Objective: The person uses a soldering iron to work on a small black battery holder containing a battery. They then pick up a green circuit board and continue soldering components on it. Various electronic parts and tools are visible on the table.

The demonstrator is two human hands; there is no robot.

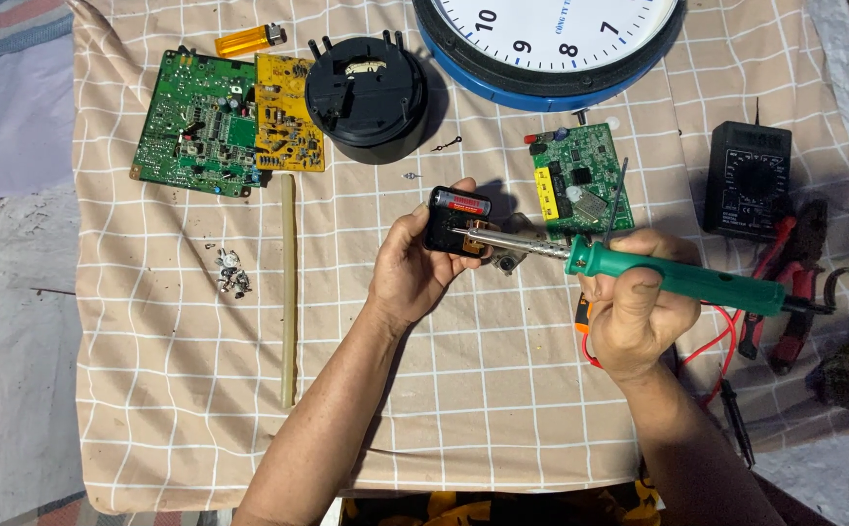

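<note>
The left hand point(413, 268) curls tight around a small black clock movement point(455, 222), which carries a red battery and sits at the hand's 1 o'clock, fingers wrapped behind it. At 3 o'clock from it, the right hand point(639, 307) is fisted around a green-handled soldering iron point(673, 276), whose metal tip touches the movement. A small green circuit board point(577, 182) lies at 12 o'clock from that hand.

On the cloth point(151, 390), boards point(229, 122) lie far left, the clock point(551, 49) behind, the meter point(748, 180) right.
</note>
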